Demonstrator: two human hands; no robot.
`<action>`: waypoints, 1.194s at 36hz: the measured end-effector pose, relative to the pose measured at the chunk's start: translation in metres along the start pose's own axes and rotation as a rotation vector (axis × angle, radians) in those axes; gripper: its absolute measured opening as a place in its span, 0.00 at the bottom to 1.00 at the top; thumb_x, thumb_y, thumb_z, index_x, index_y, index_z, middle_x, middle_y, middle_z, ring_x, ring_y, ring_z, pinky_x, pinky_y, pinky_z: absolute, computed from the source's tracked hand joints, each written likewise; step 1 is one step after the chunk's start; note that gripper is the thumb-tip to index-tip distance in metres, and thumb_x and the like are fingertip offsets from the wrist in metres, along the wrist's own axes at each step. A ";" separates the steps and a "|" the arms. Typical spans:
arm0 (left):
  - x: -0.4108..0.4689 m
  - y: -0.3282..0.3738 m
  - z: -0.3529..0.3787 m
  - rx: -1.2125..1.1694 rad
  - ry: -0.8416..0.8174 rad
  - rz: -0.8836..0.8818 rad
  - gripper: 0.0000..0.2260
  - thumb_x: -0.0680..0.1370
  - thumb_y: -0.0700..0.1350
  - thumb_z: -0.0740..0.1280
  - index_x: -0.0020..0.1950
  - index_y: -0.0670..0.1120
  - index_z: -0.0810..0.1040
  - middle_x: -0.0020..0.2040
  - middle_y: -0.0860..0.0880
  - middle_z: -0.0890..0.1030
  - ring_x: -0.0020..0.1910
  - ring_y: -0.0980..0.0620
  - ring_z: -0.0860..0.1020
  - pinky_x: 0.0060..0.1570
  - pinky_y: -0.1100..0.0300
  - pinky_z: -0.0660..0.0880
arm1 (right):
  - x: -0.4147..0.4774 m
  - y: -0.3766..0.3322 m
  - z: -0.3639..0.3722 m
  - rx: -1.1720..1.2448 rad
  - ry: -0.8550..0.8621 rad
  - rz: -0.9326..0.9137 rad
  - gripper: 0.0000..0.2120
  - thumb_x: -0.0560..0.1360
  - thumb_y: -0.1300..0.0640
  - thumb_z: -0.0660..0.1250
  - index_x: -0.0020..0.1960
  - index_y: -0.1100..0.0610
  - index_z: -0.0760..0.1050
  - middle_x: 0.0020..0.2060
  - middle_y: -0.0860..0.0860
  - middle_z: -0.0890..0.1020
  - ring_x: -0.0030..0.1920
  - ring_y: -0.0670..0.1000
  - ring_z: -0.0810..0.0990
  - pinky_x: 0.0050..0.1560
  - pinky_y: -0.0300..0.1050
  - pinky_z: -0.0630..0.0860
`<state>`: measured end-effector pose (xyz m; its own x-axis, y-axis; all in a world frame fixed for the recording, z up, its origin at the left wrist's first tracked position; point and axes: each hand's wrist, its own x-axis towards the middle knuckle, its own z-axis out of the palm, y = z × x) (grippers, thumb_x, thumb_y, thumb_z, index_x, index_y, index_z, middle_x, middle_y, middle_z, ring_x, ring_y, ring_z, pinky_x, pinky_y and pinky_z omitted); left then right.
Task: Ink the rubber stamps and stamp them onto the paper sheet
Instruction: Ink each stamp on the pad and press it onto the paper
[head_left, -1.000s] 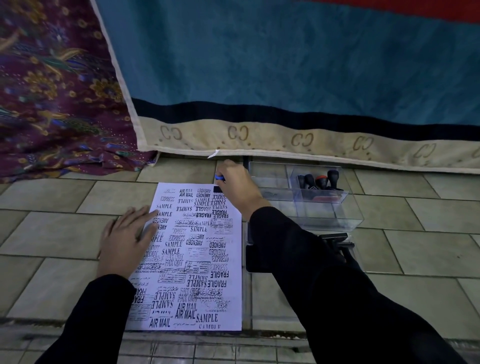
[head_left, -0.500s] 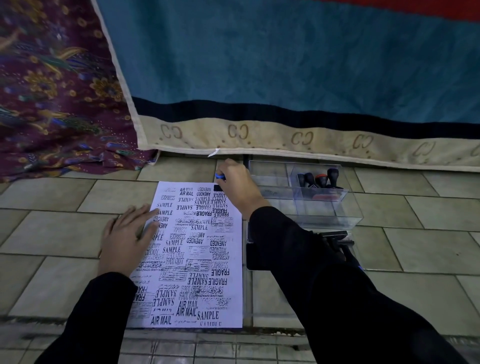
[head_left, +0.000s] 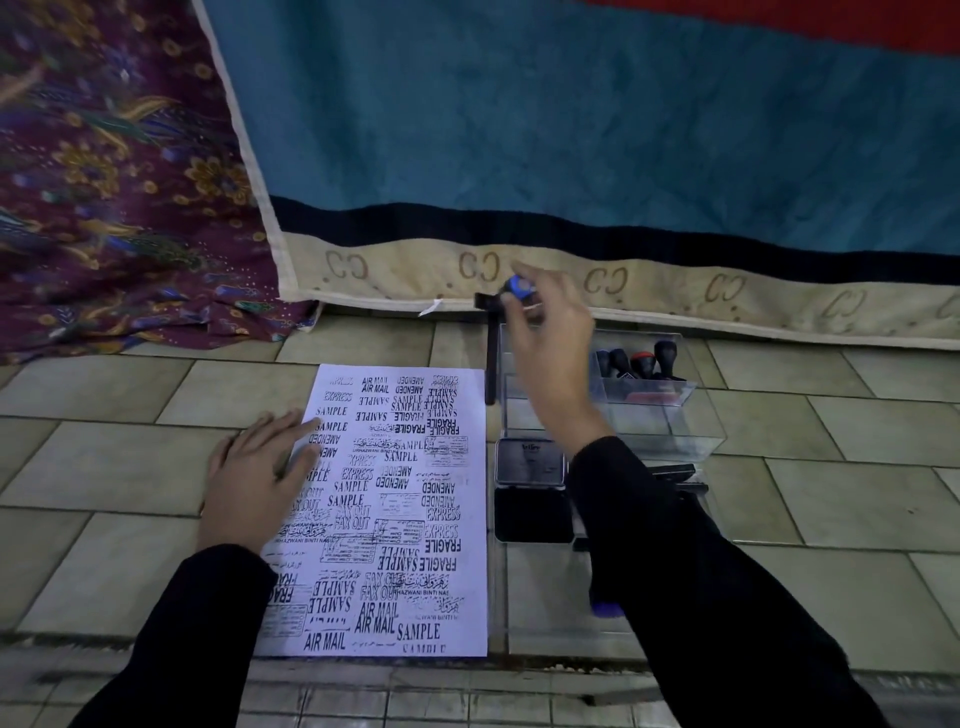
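So the right hand (head_left: 545, 332) is up in the air above the far end of the setup, fingers pinched around a rubber stamp (head_left: 511, 292) with a blue handle and a black base that sticks out to the left. It's clear of the paper, hanging over the edge of the teal blanket (head_left: 571, 130). The left hand (head_left: 254, 480) lies flat with fingers spread on the left edge of the paper sheet (head_left: 395, 514), holding nothing, just pressing it to the tiled floor (head_left: 104, 467). The sheet is crammed with black prints like SAMPLE, AIR MAIL, FRAGILE and EXPRESS. Just right of the sheet sits an open ink pad (head_left: 532, 491), lid flipped back. Beyond it there's a clear plastic box (head_left: 670, 415) with several more stamps (head_left: 636, 364) standing in its far compartment.
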<state>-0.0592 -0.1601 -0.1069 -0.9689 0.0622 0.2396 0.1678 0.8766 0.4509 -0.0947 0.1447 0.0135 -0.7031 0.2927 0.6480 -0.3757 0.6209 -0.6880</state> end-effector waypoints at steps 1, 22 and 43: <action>0.000 0.000 0.000 -0.002 -0.001 -0.001 0.24 0.75 0.64 0.53 0.65 0.58 0.76 0.70 0.55 0.73 0.73 0.52 0.64 0.71 0.50 0.52 | -0.001 -0.004 -0.012 0.023 0.028 0.002 0.13 0.73 0.65 0.68 0.58 0.60 0.78 0.48 0.52 0.76 0.42 0.48 0.79 0.45 0.31 0.75; 0.000 0.001 0.000 0.025 -0.003 0.007 0.25 0.75 0.64 0.52 0.65 0.58 0.76 0.70 0.55 0.73 0.73 0.52 0.64 0.70 0.51 0.52 | -0.166 0.021 -0.175 -0.321 -0.179 0.062 0.08 0.71 0.54 0.68 0.46 0.58 0.78 0.43 0.48 0.77 0.43 0.39 0.77 0.46 0.28 0.72; -0.001 0.001 0.000 0.001 0.017 0.014 0.24 0.75 0.63 0.53 0.64 0.57 0.77 0.69 0.54 0.74 0.73 0.51 0.65 0.70 0.48 0.54 | -0.180 0.034 -0.190 -0.311 -0.575 0.068 0.12 0.64 0.56 0.74 0.41 0.48 0.72 0.41 0.42 0.72 0.37 0.38 0.73 0.38 0.27 0.68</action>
<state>-0.0584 -0.1590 -0.1065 -0.9632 0.0662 0.2605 0.1810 0.8763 0.4465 0.1339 0.2508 -0.0648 -0.9621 -0.0426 0.2693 -0.1873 0.8209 -0.5395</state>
